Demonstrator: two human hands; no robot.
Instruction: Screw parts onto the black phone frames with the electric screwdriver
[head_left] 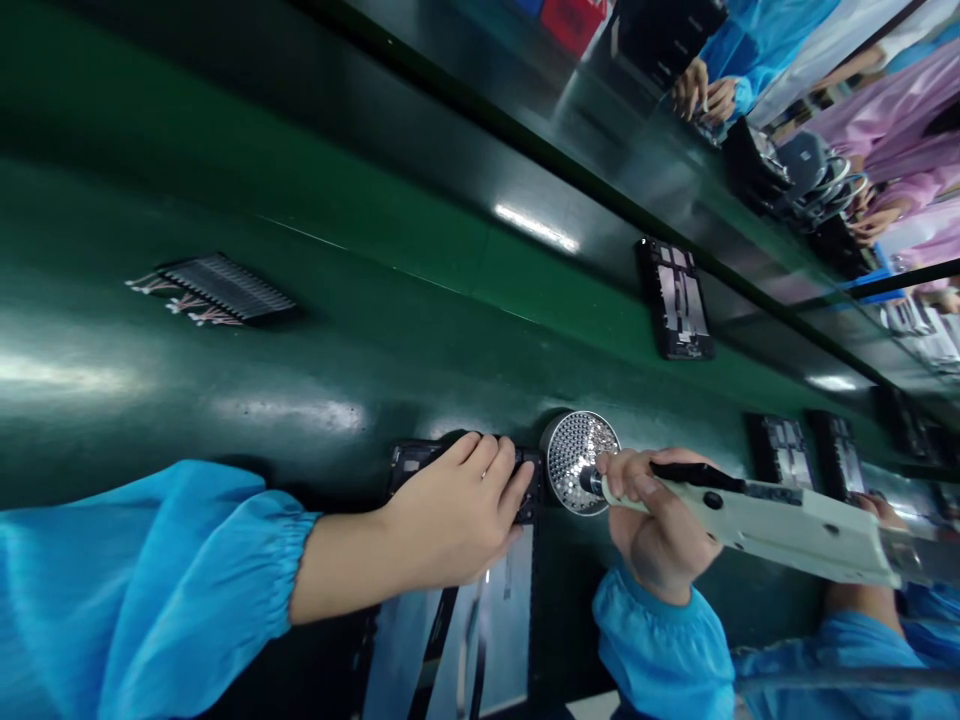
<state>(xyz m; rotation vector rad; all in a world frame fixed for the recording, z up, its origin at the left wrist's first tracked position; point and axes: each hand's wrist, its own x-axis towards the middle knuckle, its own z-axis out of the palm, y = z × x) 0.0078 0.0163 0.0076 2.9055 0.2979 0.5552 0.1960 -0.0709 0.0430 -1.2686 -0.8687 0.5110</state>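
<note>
My left hand [457, 515] lies palm down across the top end of an opened tablet [502, 610], its fingers slightly bent and apart. That end of the tablet is partly hidden under it. Pale panels and dark ribbon strips show below the hand. My right hand [660, 525] is wrapped round a pale green electric screwdriver [795, 525] with a black lever. The driver's tip points left into a round metal dish [551, 470] with a perforated plate and many small shiny screws [600, 440]. The dish stands just right of the tablet.
A stack of dark slim parts with wires [225, 285] lies at the left. Another opened device [681, 300] rests near the raised ledge, with two more [784, 450] at the right. A co-worker's arm [862, 610] is close by on the right; other people work across the bench.
</note>
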